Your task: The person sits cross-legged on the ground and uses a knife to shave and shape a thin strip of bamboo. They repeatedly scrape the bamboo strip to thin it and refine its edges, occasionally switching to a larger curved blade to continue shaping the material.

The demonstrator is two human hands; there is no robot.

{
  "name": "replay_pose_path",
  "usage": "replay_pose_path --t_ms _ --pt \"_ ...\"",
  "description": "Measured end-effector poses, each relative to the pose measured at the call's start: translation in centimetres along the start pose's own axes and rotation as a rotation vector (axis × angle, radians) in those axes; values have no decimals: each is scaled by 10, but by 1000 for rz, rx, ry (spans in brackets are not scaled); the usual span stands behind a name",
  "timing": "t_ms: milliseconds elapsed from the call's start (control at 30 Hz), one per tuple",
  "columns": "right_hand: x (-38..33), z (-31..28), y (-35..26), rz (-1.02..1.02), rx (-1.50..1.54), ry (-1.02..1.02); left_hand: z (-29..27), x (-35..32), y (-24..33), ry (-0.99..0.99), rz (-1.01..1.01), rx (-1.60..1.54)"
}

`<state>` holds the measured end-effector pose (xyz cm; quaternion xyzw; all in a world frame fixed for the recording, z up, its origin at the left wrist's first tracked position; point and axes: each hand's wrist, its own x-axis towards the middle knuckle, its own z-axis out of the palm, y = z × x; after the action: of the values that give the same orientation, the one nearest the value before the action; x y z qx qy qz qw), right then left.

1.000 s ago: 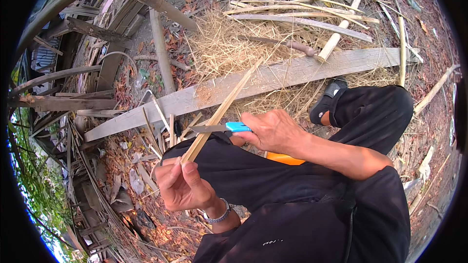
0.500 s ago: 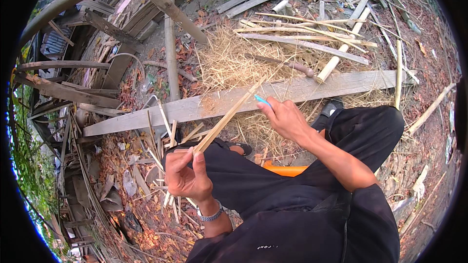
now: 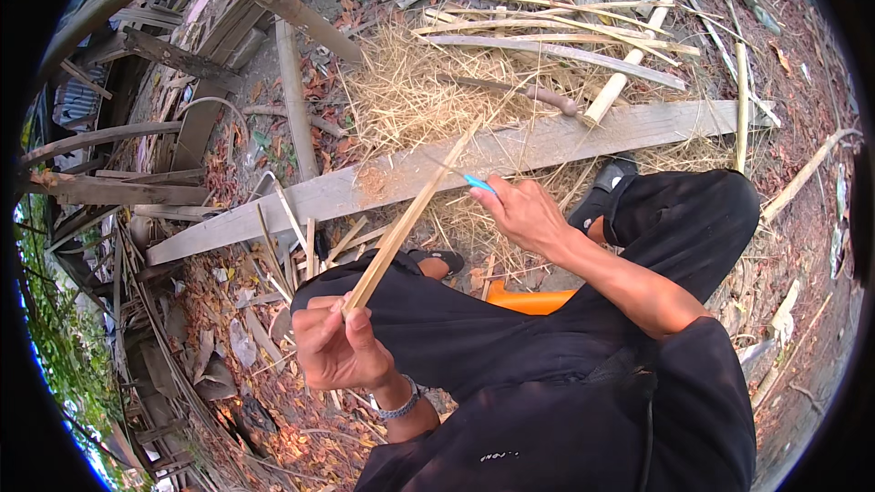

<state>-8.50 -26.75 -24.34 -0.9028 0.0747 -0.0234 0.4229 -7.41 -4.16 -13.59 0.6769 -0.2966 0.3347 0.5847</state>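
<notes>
My left hand (image 3: pixel 339 346) is closed around the near end of a long, pale bamboo strip (image 3: pixel 415 210), fingers curled and thumb pressed against it. The strip slants up and away to the right, over my knees, its far tip above the grey plank (image 3: pixel 638 128) that lies across the ground. My right hand (image 3: pixel 524 214) is clenched on a knife with a light blue handle (image 3: pixel 476 183); only a bit of the handle shows past my fingers, and I cannot make out the blade clearly, though it sits just beside the strip's upper part. Behind the plank lies a heap of dry straw-like shavings (image 3: pixel 410 96) with more split bamboo poles (image 3: pixel 629 82). An orange object (image 3: pixel 529 299) shows between my legs, partly hidden.
</notes>
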Motion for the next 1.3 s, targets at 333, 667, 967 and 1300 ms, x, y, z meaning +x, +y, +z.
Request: replay_pose_path --t_ms 333,667,967,1300 --pt "29 8 -2 -143 6 -38 6 1 2 -34 29 33" --pt "34 32 13 -144 -153 33 -4 -2 2 -37 -35 48" --pt "50 9 161 276 -560 112 -10 -1 4 -26 -78 157" --pt "-16 -44 -83 -355 241 -159 2 5 6 -40 -51 69"
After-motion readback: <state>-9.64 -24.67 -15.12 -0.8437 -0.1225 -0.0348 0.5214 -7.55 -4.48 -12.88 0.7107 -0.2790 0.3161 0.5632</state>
